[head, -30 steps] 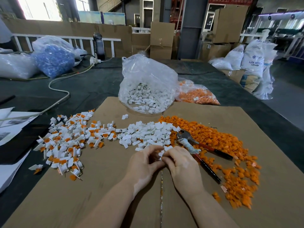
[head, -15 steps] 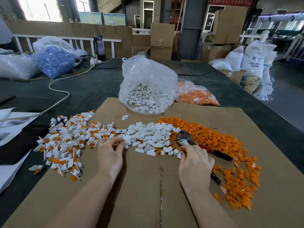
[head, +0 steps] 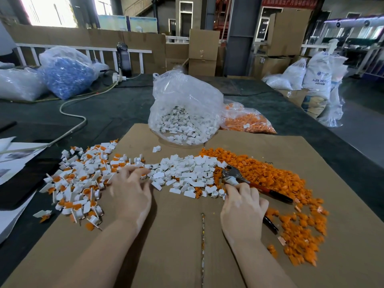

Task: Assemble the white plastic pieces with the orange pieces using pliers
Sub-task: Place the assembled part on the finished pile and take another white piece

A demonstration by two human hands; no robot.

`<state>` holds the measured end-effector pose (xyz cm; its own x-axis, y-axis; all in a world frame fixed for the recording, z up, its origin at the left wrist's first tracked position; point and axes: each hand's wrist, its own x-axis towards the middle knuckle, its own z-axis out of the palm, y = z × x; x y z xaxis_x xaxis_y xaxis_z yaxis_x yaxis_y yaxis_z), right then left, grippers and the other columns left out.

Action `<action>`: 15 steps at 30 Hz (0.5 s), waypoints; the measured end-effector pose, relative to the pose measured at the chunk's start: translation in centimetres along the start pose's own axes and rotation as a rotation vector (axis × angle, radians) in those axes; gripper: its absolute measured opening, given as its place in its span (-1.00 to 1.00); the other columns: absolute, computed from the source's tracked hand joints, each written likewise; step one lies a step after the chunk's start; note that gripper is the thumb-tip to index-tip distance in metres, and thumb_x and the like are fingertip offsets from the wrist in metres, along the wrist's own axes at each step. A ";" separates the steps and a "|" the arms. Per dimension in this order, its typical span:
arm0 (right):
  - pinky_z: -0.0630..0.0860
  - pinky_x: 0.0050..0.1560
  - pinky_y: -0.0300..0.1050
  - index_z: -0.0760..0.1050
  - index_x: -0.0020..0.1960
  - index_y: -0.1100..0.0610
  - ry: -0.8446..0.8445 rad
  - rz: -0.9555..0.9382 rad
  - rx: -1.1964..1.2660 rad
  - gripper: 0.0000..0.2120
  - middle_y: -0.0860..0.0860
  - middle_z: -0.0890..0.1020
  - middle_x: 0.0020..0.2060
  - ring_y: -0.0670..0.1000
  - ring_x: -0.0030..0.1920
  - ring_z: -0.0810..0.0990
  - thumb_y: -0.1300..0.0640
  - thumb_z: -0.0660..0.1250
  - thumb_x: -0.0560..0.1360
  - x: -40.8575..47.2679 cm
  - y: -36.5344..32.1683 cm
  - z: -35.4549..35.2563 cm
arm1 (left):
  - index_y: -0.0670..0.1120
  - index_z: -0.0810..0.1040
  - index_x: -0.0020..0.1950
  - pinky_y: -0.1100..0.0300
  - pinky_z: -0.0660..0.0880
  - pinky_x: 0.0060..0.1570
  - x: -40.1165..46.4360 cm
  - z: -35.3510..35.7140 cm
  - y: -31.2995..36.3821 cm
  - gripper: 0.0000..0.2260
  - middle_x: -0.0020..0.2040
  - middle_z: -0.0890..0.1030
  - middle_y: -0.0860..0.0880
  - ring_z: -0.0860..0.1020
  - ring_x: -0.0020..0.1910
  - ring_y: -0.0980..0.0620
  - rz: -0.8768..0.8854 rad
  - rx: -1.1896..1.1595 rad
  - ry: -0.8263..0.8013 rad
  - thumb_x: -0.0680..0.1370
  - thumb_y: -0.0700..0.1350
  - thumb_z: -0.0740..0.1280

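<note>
Loose white pieces (head: 187,171) lie heaped in the middle of the cardboard sheet (head: 176,252). A wide spread of orange pieces (head: 274,177) lies to their right. On the left sits a heap of assembled white-and-orange pieces (head: 79,181). My left hand (head: 131,192) lies palm down at the border of the assembled heap and the white heap, with its fingers stretched onto the pieces. My right hand (head: 243,206) covers the pliers (head: 231,173); its fingers curl over the near handle, close to the taped joint. The other red and black handle sticks out to the right.
A clear bag of white pieces (head: 185,121) and a bag of orange pieces (head: 249,121) stand at the cardboard's far edge. Papers (head: 14,159) and a white cable (head: 72,115) lie on the dark table to the left. Behind them are a bag of blue parts (head: 66,73) and a dark bottle (head: 124,59).
A second ago both hands were together at the centre over one piece. The left hand has moved left to the assembled heap, and the right hand has moved right onto the pliers.
</note>
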<state>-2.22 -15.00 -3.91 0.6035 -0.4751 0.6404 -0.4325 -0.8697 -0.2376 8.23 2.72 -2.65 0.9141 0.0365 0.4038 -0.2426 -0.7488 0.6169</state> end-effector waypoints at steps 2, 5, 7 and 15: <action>0.42 -0.23 0.05 0.66 -0.11 0.16 -0.017 -0.003 -0.020 -0.70 0.11 0.58 -0.26 0.17 -0.27 0.53 0.35 0.56 0.19 0.0 -0.1 0.0 | -0.07 0.63 0.04 0.22 0.21 0.07 -0.9 0.6 1.2 -0.85 -0.06 0.41 0.08 0.33 0.04 0.07 0.098 -0.056 -0.074 0.49 -0.18 0.38; 0.42 -0.23 0.05 0.66 -0.18 0.12 -0.027 -0.010 -0.017 -0.76 0.10 0.55 -0.28 0.16 -0.28 0.52 0.30 0.58 0.19 0.1 -0.1 0.1 | -0.04 0.64 0.01 0.26 0.24 0.00 -2.0 1.9 3.2 -0.87 -0.11 0.41 0.12 0.39 0.04 0.05 0.180 -0.097 -0.184 0.50 -0.07 0.38; 0.41 -0.23 0.06 0.65 -0.22 0.10 -0.020 -0.010 -0.003 -0.77 0.09 0.55 -0.29 0.15 -0.27 0.52 0.29 0.59 0.19 0.0 -0.1 0.1 | 0.00 0.62 0.06 0.24 0.29 0.03 -2.5 2.6 4.2 -0.80 -0.08 0.40 0.13 0.39 0.08 0.06 0.159 -0.085 -0.256 0.50 0.04 0.35; 0.35 -0.16 0.00 0.62 -0.25 0.08 -0.004 -0.061 0.024 -0.76 0.00 0.60 -0.32 0.12 -0.26 0.54 0.29 0.60 0.17 -0.2 0.1 0.3 | 0.05 0.54 0.07 0.13 0.40 0.09 -3.7 3.3 5.5 -0.78 -0.14 0.43 0.13 0.45 0.03 0.04 0.177 -0.128 -0.357 0.46 0.05 0.41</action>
<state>-2.25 -15.02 -4.27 0.6312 -0.4218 0.6509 -0.3786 -0.9000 -0.2160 4.57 -3.68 -3.01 0.9042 -0.3340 0.2661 -0.4244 -0.6334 0.6471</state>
